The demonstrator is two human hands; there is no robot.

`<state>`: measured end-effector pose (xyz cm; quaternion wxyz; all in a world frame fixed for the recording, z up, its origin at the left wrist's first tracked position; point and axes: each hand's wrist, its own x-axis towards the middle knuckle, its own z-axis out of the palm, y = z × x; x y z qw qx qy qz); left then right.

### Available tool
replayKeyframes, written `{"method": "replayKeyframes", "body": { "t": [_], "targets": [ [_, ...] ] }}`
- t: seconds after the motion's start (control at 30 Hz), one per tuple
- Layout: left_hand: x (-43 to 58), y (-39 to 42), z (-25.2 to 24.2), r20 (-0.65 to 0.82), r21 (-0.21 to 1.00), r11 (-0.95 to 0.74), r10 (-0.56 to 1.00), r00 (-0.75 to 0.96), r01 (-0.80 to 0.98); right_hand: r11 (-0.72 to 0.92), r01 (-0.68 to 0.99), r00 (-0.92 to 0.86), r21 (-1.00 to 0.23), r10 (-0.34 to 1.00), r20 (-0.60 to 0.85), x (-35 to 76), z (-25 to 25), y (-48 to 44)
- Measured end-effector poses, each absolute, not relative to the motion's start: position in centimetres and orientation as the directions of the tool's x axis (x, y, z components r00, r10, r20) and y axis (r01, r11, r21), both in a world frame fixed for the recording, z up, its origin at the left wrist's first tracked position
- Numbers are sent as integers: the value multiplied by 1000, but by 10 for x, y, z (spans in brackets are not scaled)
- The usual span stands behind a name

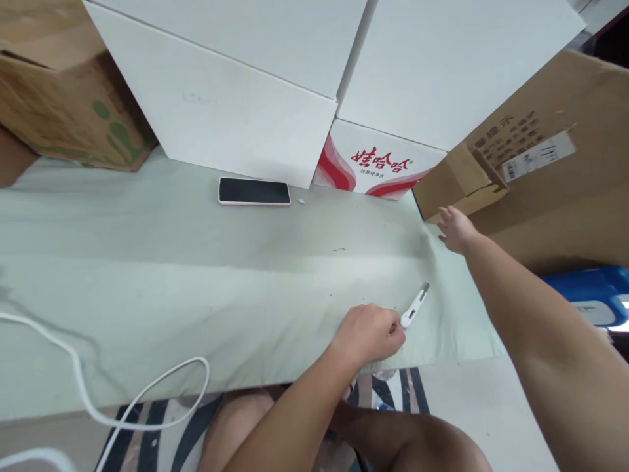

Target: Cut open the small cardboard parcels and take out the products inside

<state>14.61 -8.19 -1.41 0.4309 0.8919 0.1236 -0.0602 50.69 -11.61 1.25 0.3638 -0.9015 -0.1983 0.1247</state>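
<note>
Low on the cloth-covered table [255, 295], my left hand [371, 333] is closed with its fingers pinched round the near end of a slim white stick-like tool [415, 307]. That tool has a small dark window and a grey tip, and points away to the upper right; its held end is hidden by my fingers. My right hand [457, 231] is stretched out at the far right, fingers apart and holding nothing. It appears just in front of a small cardboard box [462, 180]; whether it touches is not clear.
A phone [254, 191] with a dark screen lies below white boxes [240, 98]. A red-and-white carton [378, 160] stands beside them. Cardboard boxes [63, 98] flank the left, with a large carton [555, 157] right. A white cable [73, 357] loops over the table's front-left edge.
</note>
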Motion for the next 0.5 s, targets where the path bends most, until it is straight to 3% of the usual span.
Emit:
{"method": "replayKeyframes", "body": {
  "t": [0.1, 0.23, 0.37, 0.5],
  "targets": [
    [147, -82, -13, -216, 766, -587, 151, 965, 263, -680, 303, 873, -668, 479, -92, 473, -3, -114],
    [147, -82, -7, -220, 792, -568, 77, 972, 224, -576, 522, 700, -629, 711, -70, 401, -18, -118],
    [142, -78, -2, -242, 812, -549, -5, 970, 200, -310, 813, 325, -493, 944, -57, 329, -14, -111],
    [132, -71, 2, -238, 845, -498, -27, 971, 193, -59, 913, 65, -403, 998, 1, 275, -3, -69]
  ]
}}
